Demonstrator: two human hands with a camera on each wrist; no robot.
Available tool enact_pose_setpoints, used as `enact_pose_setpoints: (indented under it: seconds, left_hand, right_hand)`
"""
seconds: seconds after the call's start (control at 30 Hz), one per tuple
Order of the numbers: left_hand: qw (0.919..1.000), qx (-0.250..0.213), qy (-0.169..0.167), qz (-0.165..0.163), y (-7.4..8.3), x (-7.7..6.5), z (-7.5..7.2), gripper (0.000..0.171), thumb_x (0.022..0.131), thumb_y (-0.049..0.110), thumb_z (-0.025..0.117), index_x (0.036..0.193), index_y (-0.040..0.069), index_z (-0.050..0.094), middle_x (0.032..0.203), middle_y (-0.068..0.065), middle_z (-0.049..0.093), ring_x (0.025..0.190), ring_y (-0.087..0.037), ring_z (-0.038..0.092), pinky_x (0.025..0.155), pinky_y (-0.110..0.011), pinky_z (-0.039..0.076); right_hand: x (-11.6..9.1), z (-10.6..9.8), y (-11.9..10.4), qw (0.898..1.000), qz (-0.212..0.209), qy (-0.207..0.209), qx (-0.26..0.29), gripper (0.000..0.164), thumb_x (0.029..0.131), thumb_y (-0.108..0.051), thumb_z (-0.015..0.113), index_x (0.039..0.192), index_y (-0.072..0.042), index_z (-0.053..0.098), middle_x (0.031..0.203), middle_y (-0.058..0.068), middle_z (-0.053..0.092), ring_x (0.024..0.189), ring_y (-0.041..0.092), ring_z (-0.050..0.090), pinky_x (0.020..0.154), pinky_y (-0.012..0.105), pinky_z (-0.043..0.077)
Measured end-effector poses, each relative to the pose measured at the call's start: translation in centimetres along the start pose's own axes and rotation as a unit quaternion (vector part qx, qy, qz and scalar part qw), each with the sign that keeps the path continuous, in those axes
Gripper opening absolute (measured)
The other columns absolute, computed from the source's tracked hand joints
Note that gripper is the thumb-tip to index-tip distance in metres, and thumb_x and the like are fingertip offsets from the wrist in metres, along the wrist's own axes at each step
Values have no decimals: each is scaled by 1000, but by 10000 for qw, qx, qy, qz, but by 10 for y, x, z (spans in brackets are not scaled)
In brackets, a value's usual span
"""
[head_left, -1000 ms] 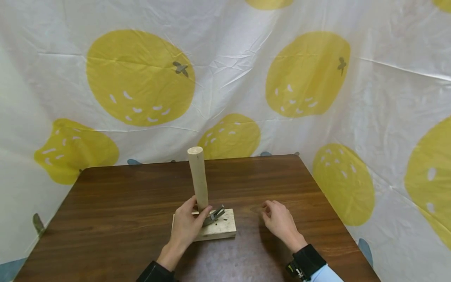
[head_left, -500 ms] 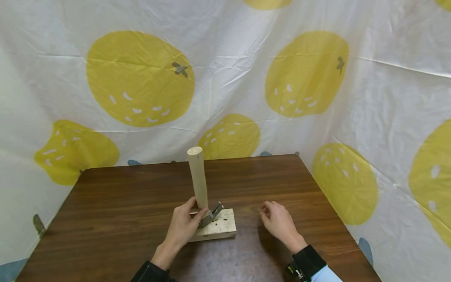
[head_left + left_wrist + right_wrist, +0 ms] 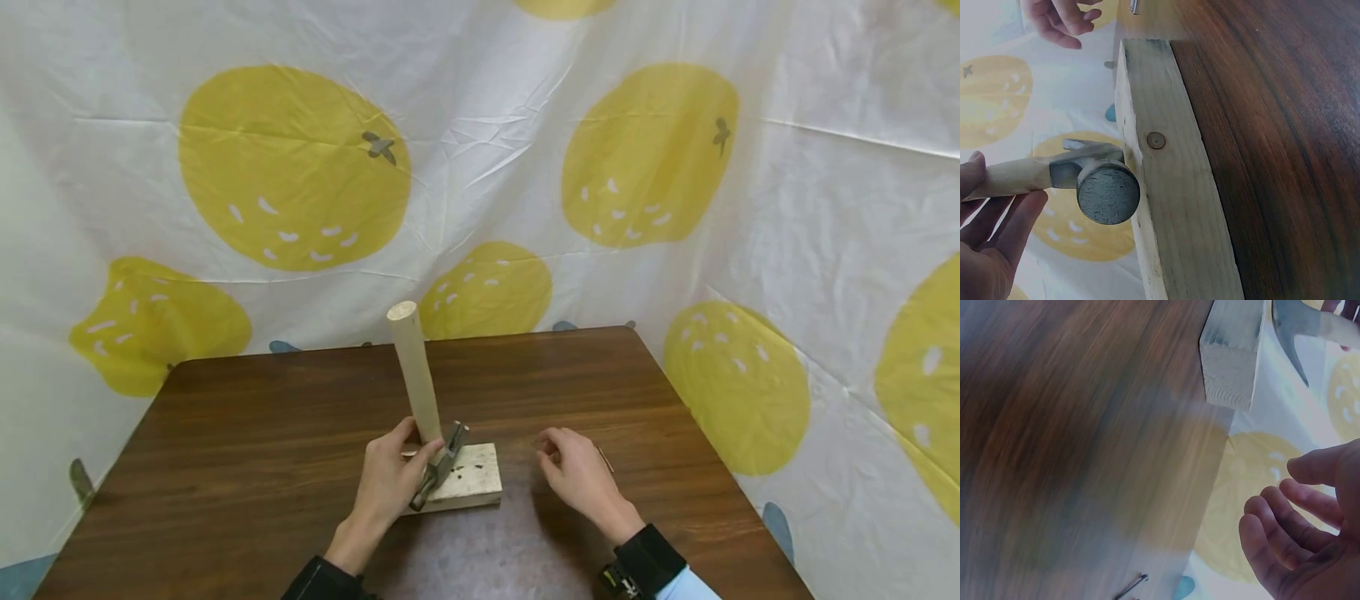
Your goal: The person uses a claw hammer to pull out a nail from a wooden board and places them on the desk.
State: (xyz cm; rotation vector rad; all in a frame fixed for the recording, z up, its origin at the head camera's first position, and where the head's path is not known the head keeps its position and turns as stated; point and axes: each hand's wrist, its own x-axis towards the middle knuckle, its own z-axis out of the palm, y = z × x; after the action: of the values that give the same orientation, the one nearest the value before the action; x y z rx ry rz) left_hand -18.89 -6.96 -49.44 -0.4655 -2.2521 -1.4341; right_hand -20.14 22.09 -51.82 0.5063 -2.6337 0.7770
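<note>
A claw hammer stands head down over a pale wooden block [image 3: 476, 475], its wooden handle [image 3: 415, 367] pointing up and leaning slightly left. My left hand [image 3: 390, 475] pinches that handle just above the metal head [image 3: 441, 471]. In the left wrist view, the round striking face [image 3: 1109, 194] is beside the block's edge, and a round mark [image 3: 1155, 140] shows on the block's side. Whether head and block touch, I cannot tell. To the block's right, my right hand [image 3: 581, 475] hovers with loosely bent fingers and holds nothing, as the right wrist view [image 3: 1304, 531] confirms.
A thin metal nail [image 3: 604, 459] lies on the brown wooden table [image 3: 262, 450], just beyond my right hand. Several dark holes or marks dot the block's top. A white curtain [image 3: 480, 150] with yellow fruit prints hangs behind the table and along its right side.
The hammer's head has swung round in my left hand, and the handle's top has tipped left. My right hand has shifted a little left, and the nail behind it now shows.
</note>
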Motion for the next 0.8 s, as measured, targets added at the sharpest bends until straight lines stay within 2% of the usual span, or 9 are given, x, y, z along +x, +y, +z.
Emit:
enact_pose_setpoints:
  seconds: [0.2, 0.47, 0.8]
  left_hand:
    - [10000, 3, 19, -16, 2, 0, 1, 18, 90, 8, 80, 106, 6, 71, 89, -5, 74, 83, -20, 73, 67, -25, 60]
    - [9996, 230, 82, 167, 0, 0, 1, 19, 86, 4, 83, 101, 6, 71, 87, -6, 74, 81, -20, 73, 64, -24, 59]
    - [9991, 428, 28, -51, 2, -1, 1, 17, 88, 10, 83, 99, 10, 70, 83, -1, 71, 79, -17, 70, 60, -24, 58]
  right_hand:
    - [2, 3, -7, 9999, -81, -30, 87, 15, 87, -1, 77, 101, -4, 72, 83, -3, 62, 74, 13, 63, 66, 30, 54]
    - [3, 3, -9, 9998, -186, -74, 68, 15, 88, -2, 77, 102, -4, 72, 83, -3, 62, 74, 13, 64, 66, 30, 55]
    - [2, 6, -10, 9995, -174, -210, 155, 15, 88, 0, 76, 101, -7, 71, 83, -5, 62, 74, 12, 62, 66, 28, 54]
